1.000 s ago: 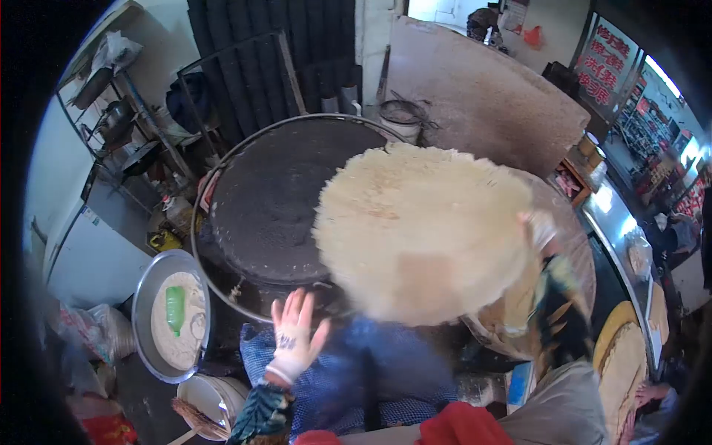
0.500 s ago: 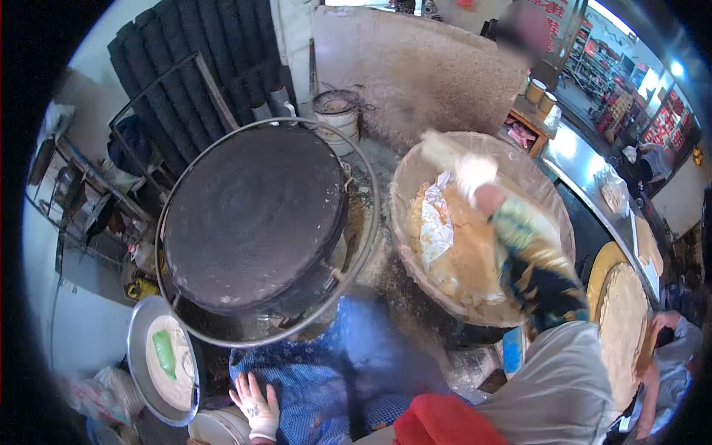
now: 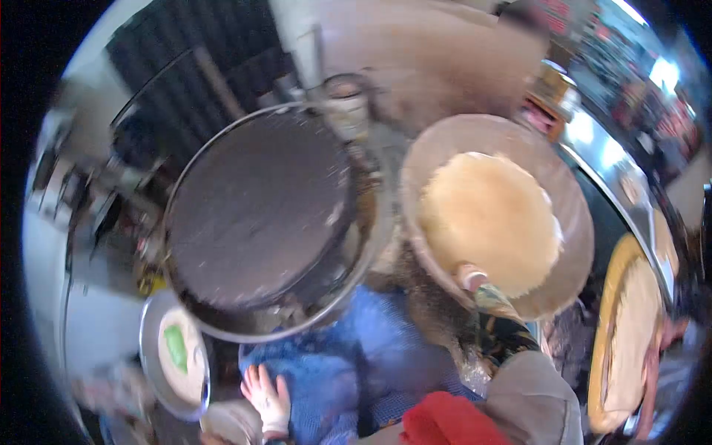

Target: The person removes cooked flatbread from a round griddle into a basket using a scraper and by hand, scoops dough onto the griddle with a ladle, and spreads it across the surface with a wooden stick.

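The right hand (image 3: 470, 277) rests at the near edge of the flatbread (image 3: 489, 221) in the round basket (image 3: 575, 256); its grip is too blurred to tell. The left hand (image 3: 265, 397) lies spread on blue cloth (image 3: 326, 356), below the dark griddle (image 3: 259, 211).

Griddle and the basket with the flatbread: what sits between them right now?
Head view: only the griddle's metal rim ring and blurred, crumb-strewn surface lie before the basket. Nothing else discernible.

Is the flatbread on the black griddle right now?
No: the flatbread lies in the round basket; the black griddle is bare.
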